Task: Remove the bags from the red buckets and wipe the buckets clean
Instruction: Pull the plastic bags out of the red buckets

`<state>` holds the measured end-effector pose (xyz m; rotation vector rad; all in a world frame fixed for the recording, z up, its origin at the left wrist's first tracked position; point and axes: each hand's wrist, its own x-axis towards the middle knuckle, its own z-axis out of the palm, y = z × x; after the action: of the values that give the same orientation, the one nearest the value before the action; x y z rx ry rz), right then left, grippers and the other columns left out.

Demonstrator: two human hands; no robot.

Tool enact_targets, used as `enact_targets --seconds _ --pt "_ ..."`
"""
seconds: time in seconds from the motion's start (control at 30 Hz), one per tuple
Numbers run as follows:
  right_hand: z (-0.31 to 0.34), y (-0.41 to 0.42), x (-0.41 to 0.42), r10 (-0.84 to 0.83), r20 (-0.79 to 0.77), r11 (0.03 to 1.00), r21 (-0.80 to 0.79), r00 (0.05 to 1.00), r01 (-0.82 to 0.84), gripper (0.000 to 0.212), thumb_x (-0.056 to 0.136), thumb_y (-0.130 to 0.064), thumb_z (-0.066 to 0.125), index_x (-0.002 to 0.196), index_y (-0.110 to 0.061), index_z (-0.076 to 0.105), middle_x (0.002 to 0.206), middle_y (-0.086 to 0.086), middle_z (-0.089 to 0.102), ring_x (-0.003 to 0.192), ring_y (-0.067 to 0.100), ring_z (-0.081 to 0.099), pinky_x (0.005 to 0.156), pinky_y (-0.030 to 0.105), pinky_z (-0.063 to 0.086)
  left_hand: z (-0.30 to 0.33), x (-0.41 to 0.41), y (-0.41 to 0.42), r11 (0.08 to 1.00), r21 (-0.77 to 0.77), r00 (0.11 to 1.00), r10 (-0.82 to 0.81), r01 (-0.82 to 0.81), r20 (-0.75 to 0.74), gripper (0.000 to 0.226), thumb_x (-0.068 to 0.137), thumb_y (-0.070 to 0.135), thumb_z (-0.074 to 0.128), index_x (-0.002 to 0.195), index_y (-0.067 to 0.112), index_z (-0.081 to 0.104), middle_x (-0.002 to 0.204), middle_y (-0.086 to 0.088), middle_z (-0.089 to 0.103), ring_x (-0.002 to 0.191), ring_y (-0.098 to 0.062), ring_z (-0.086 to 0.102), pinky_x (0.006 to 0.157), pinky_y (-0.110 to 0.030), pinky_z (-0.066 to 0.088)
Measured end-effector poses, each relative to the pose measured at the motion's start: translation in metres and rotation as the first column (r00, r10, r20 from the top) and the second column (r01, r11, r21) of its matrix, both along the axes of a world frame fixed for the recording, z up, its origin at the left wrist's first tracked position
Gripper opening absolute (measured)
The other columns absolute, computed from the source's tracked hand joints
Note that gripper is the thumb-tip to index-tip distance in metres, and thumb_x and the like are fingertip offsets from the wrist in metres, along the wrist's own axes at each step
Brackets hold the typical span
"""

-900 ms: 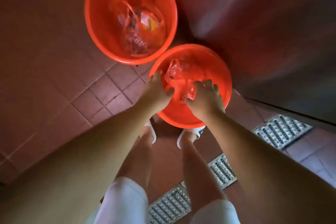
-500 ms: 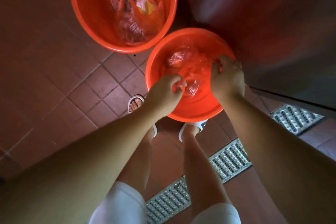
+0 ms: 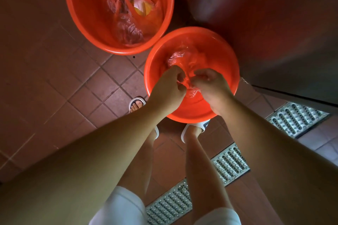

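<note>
Two red buckets stand side by side on the tiled floor. The near bucket (image 3: 157, 60) holds a thin red plastic bag (image 3: 180, 56), crumpled inside it. My left hand (image 3: 167, 87) and my right hand (image 3: 212, 87) are both down in this bucket, close together, each gripping the bag's gathered top between them. The far bucket (image 3: 80, 11) at the upper left holds another red bag (image 3: 126, 23) with yellow and white contents showing through it.
A dark wall or door (image 3: 265, 23) rises right behind the near bucket. A metal drain grate (image 3: 228, 164) runs diagonally across the floor at the lower right. My feet in white sandals (image 3: 136, 103) stand just below the near bucket.
My right hand has come back from the bucket's right rim to the middle. Both hands now meet over the bag and bunch its top together.
</note>
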<state>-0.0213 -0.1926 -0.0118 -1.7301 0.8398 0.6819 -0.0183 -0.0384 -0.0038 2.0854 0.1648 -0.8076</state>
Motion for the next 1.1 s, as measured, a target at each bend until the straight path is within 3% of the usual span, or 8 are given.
enact_targets --seconds 0.17,0.33,0.47,0.57,0.63,0.8,0.9,1.1 --pt "-0.005 -0.005 -0.006 -0.003 0.055 1.000 0.005 0.998 0.003 0.030 0.073 -0.009 0.076 0.086 -0.035 0.073 0.080 -0.012 0.075 0.072 0.004 0.070 0.063 0.017 0.051 -0.015 0.023 -0.001 0.953 0.166 0.947 -0.280 0.255 0.156 0.066 0.084 0.010 0.073 0.145 0.027 0.056 0.141 -0.008 0.042 0.126 -0.028 0.049 0.111 -0.039 0.041" --pt "-0.005 -0.012 -0.017 0.064 0.036 0.992 -0.111 0.997 -0.060 0.055 0.068 -0.018 0.077 0.115 -0.043 0.064 0.091 -0.015 0.068 0.082 0.002 0.067 0.071 0.023 0.052 -0.018 0.039 -0.008 0.784 0.268 0.764 -0.614 0.560 0.199 0.021 0.097 0.024 0.059 0.106 0.011 0.073 0.121 -0.011 0.064 0.116 -0.033 0.059 0.097 -0.047 0.049" --pt "-0.003 -0.027 -0.033 0.069 -0.203 0.967 -0.226 0.977 -0.116 0.062 0.075 -0.011 0.073 0.133 -0.025 0.056 0.097 -0.004 0.066 0.079 0.014 0.064 0.071 0.026 0.052 -0.012 0.025 -0.009 0.930 0.136 0.921 -0.360 0.342 0.149 0.012 0.095 0.025 0.060 0.092 0.013 0.064 0.083 -0.008 0.065 0.080 -0.033 0.062 0.066 -0.039 0.038" --pt "0.008 -0.033 -0.050 -0.147 -0.405 0.988 -0.025 0.903 0.150 0.015 0.088 0.001 0.064 0.094 -0.013 0.062 0.099 0.019 0.068 0.076 0.026 0.069 0.072 0.040 0.063 -0.006 0.018 -0.003 0.981 0.046 0.975 -0.193 0.189 0.107 0.011 0.093 0.026 0.061 0.087 0.018 0.056 0.069 0.000 0.055 0.062 -0.015 0.052 0.062 -0.036 0.032" --pt "0.011 -0.042 -0.061 -0.178 -0.400 0.984 -0.058 0.899 0.169 0.011 0.091 -0.009 0.063 0.084 -0.018 0.062 0.098 0.015 0.072 0.078 0.026 0.073 0.075 0.044 0.064 -0.003 0.013 0.003 0.987 0.038 0.981 -0.157 0.153 0.113 0.014 0.089 0.031 0.061 0.090 0.018 0.055 0.065 0.003 0.050 0.057 -0.006 0.048 0.057 -0.031 0.030" --pt "0.022 -0.053 -0.055 -0.369 0.092 0.892 -0.243 0.925 0.381 0.016 0.095 -0.025 0.054 0.090 -0.029 0.069 0.081 -0.004 0.072 0.073 0.013 0.074 0.077 0.046 0.064 -0.004 -0.001 0.017 0.997 0.070 0.995 0.034 -0.040 0.089 0.013 0.086 0.023 0.066 0.093 0.022 0.055 0.066 0.007 0.051 0.061 0.000 0.050 0.055 -0.018 0.034" --pt "0.023 -0.052 -0.040 -0.386 0.321 0.853 -0.232 0.865 0.467 0.019 0.097 -0.030 0.053 0.098 -0.038 0.070 0.090 -0.005 0.071 0.081 0.014 0.071 0.082 0.046 0.062 -0.002 -0.001 0.022 0.991 0.052 0.986 0.118 -0.125 0.117 0.008 0.087 0.026 0.060 0.088 0.025 0.052 0.074 0.002 0.065 0.069 -0.008 0.057 0.063 -0.029 0.041" --pt "0.010 -0.056 -0.010 0.126 0.529 0.768 -0.587 0.839 0.255 0.030 0.100 -0.013 0.049 0.118 -0.010 0.073 0.111 0.013 0.071 0.105 0.025 0.061 0.090 0.025 0.044 0.006 0.011 0.022 0.983 0.013 0.934 0.171 -0.184 0.315 0.018 0.089 0.025 0.059 0.075 0.033 0.049 0.068 0.014 0.052 0.065 -0.002 0.050 0.060 -0.014 0.034"
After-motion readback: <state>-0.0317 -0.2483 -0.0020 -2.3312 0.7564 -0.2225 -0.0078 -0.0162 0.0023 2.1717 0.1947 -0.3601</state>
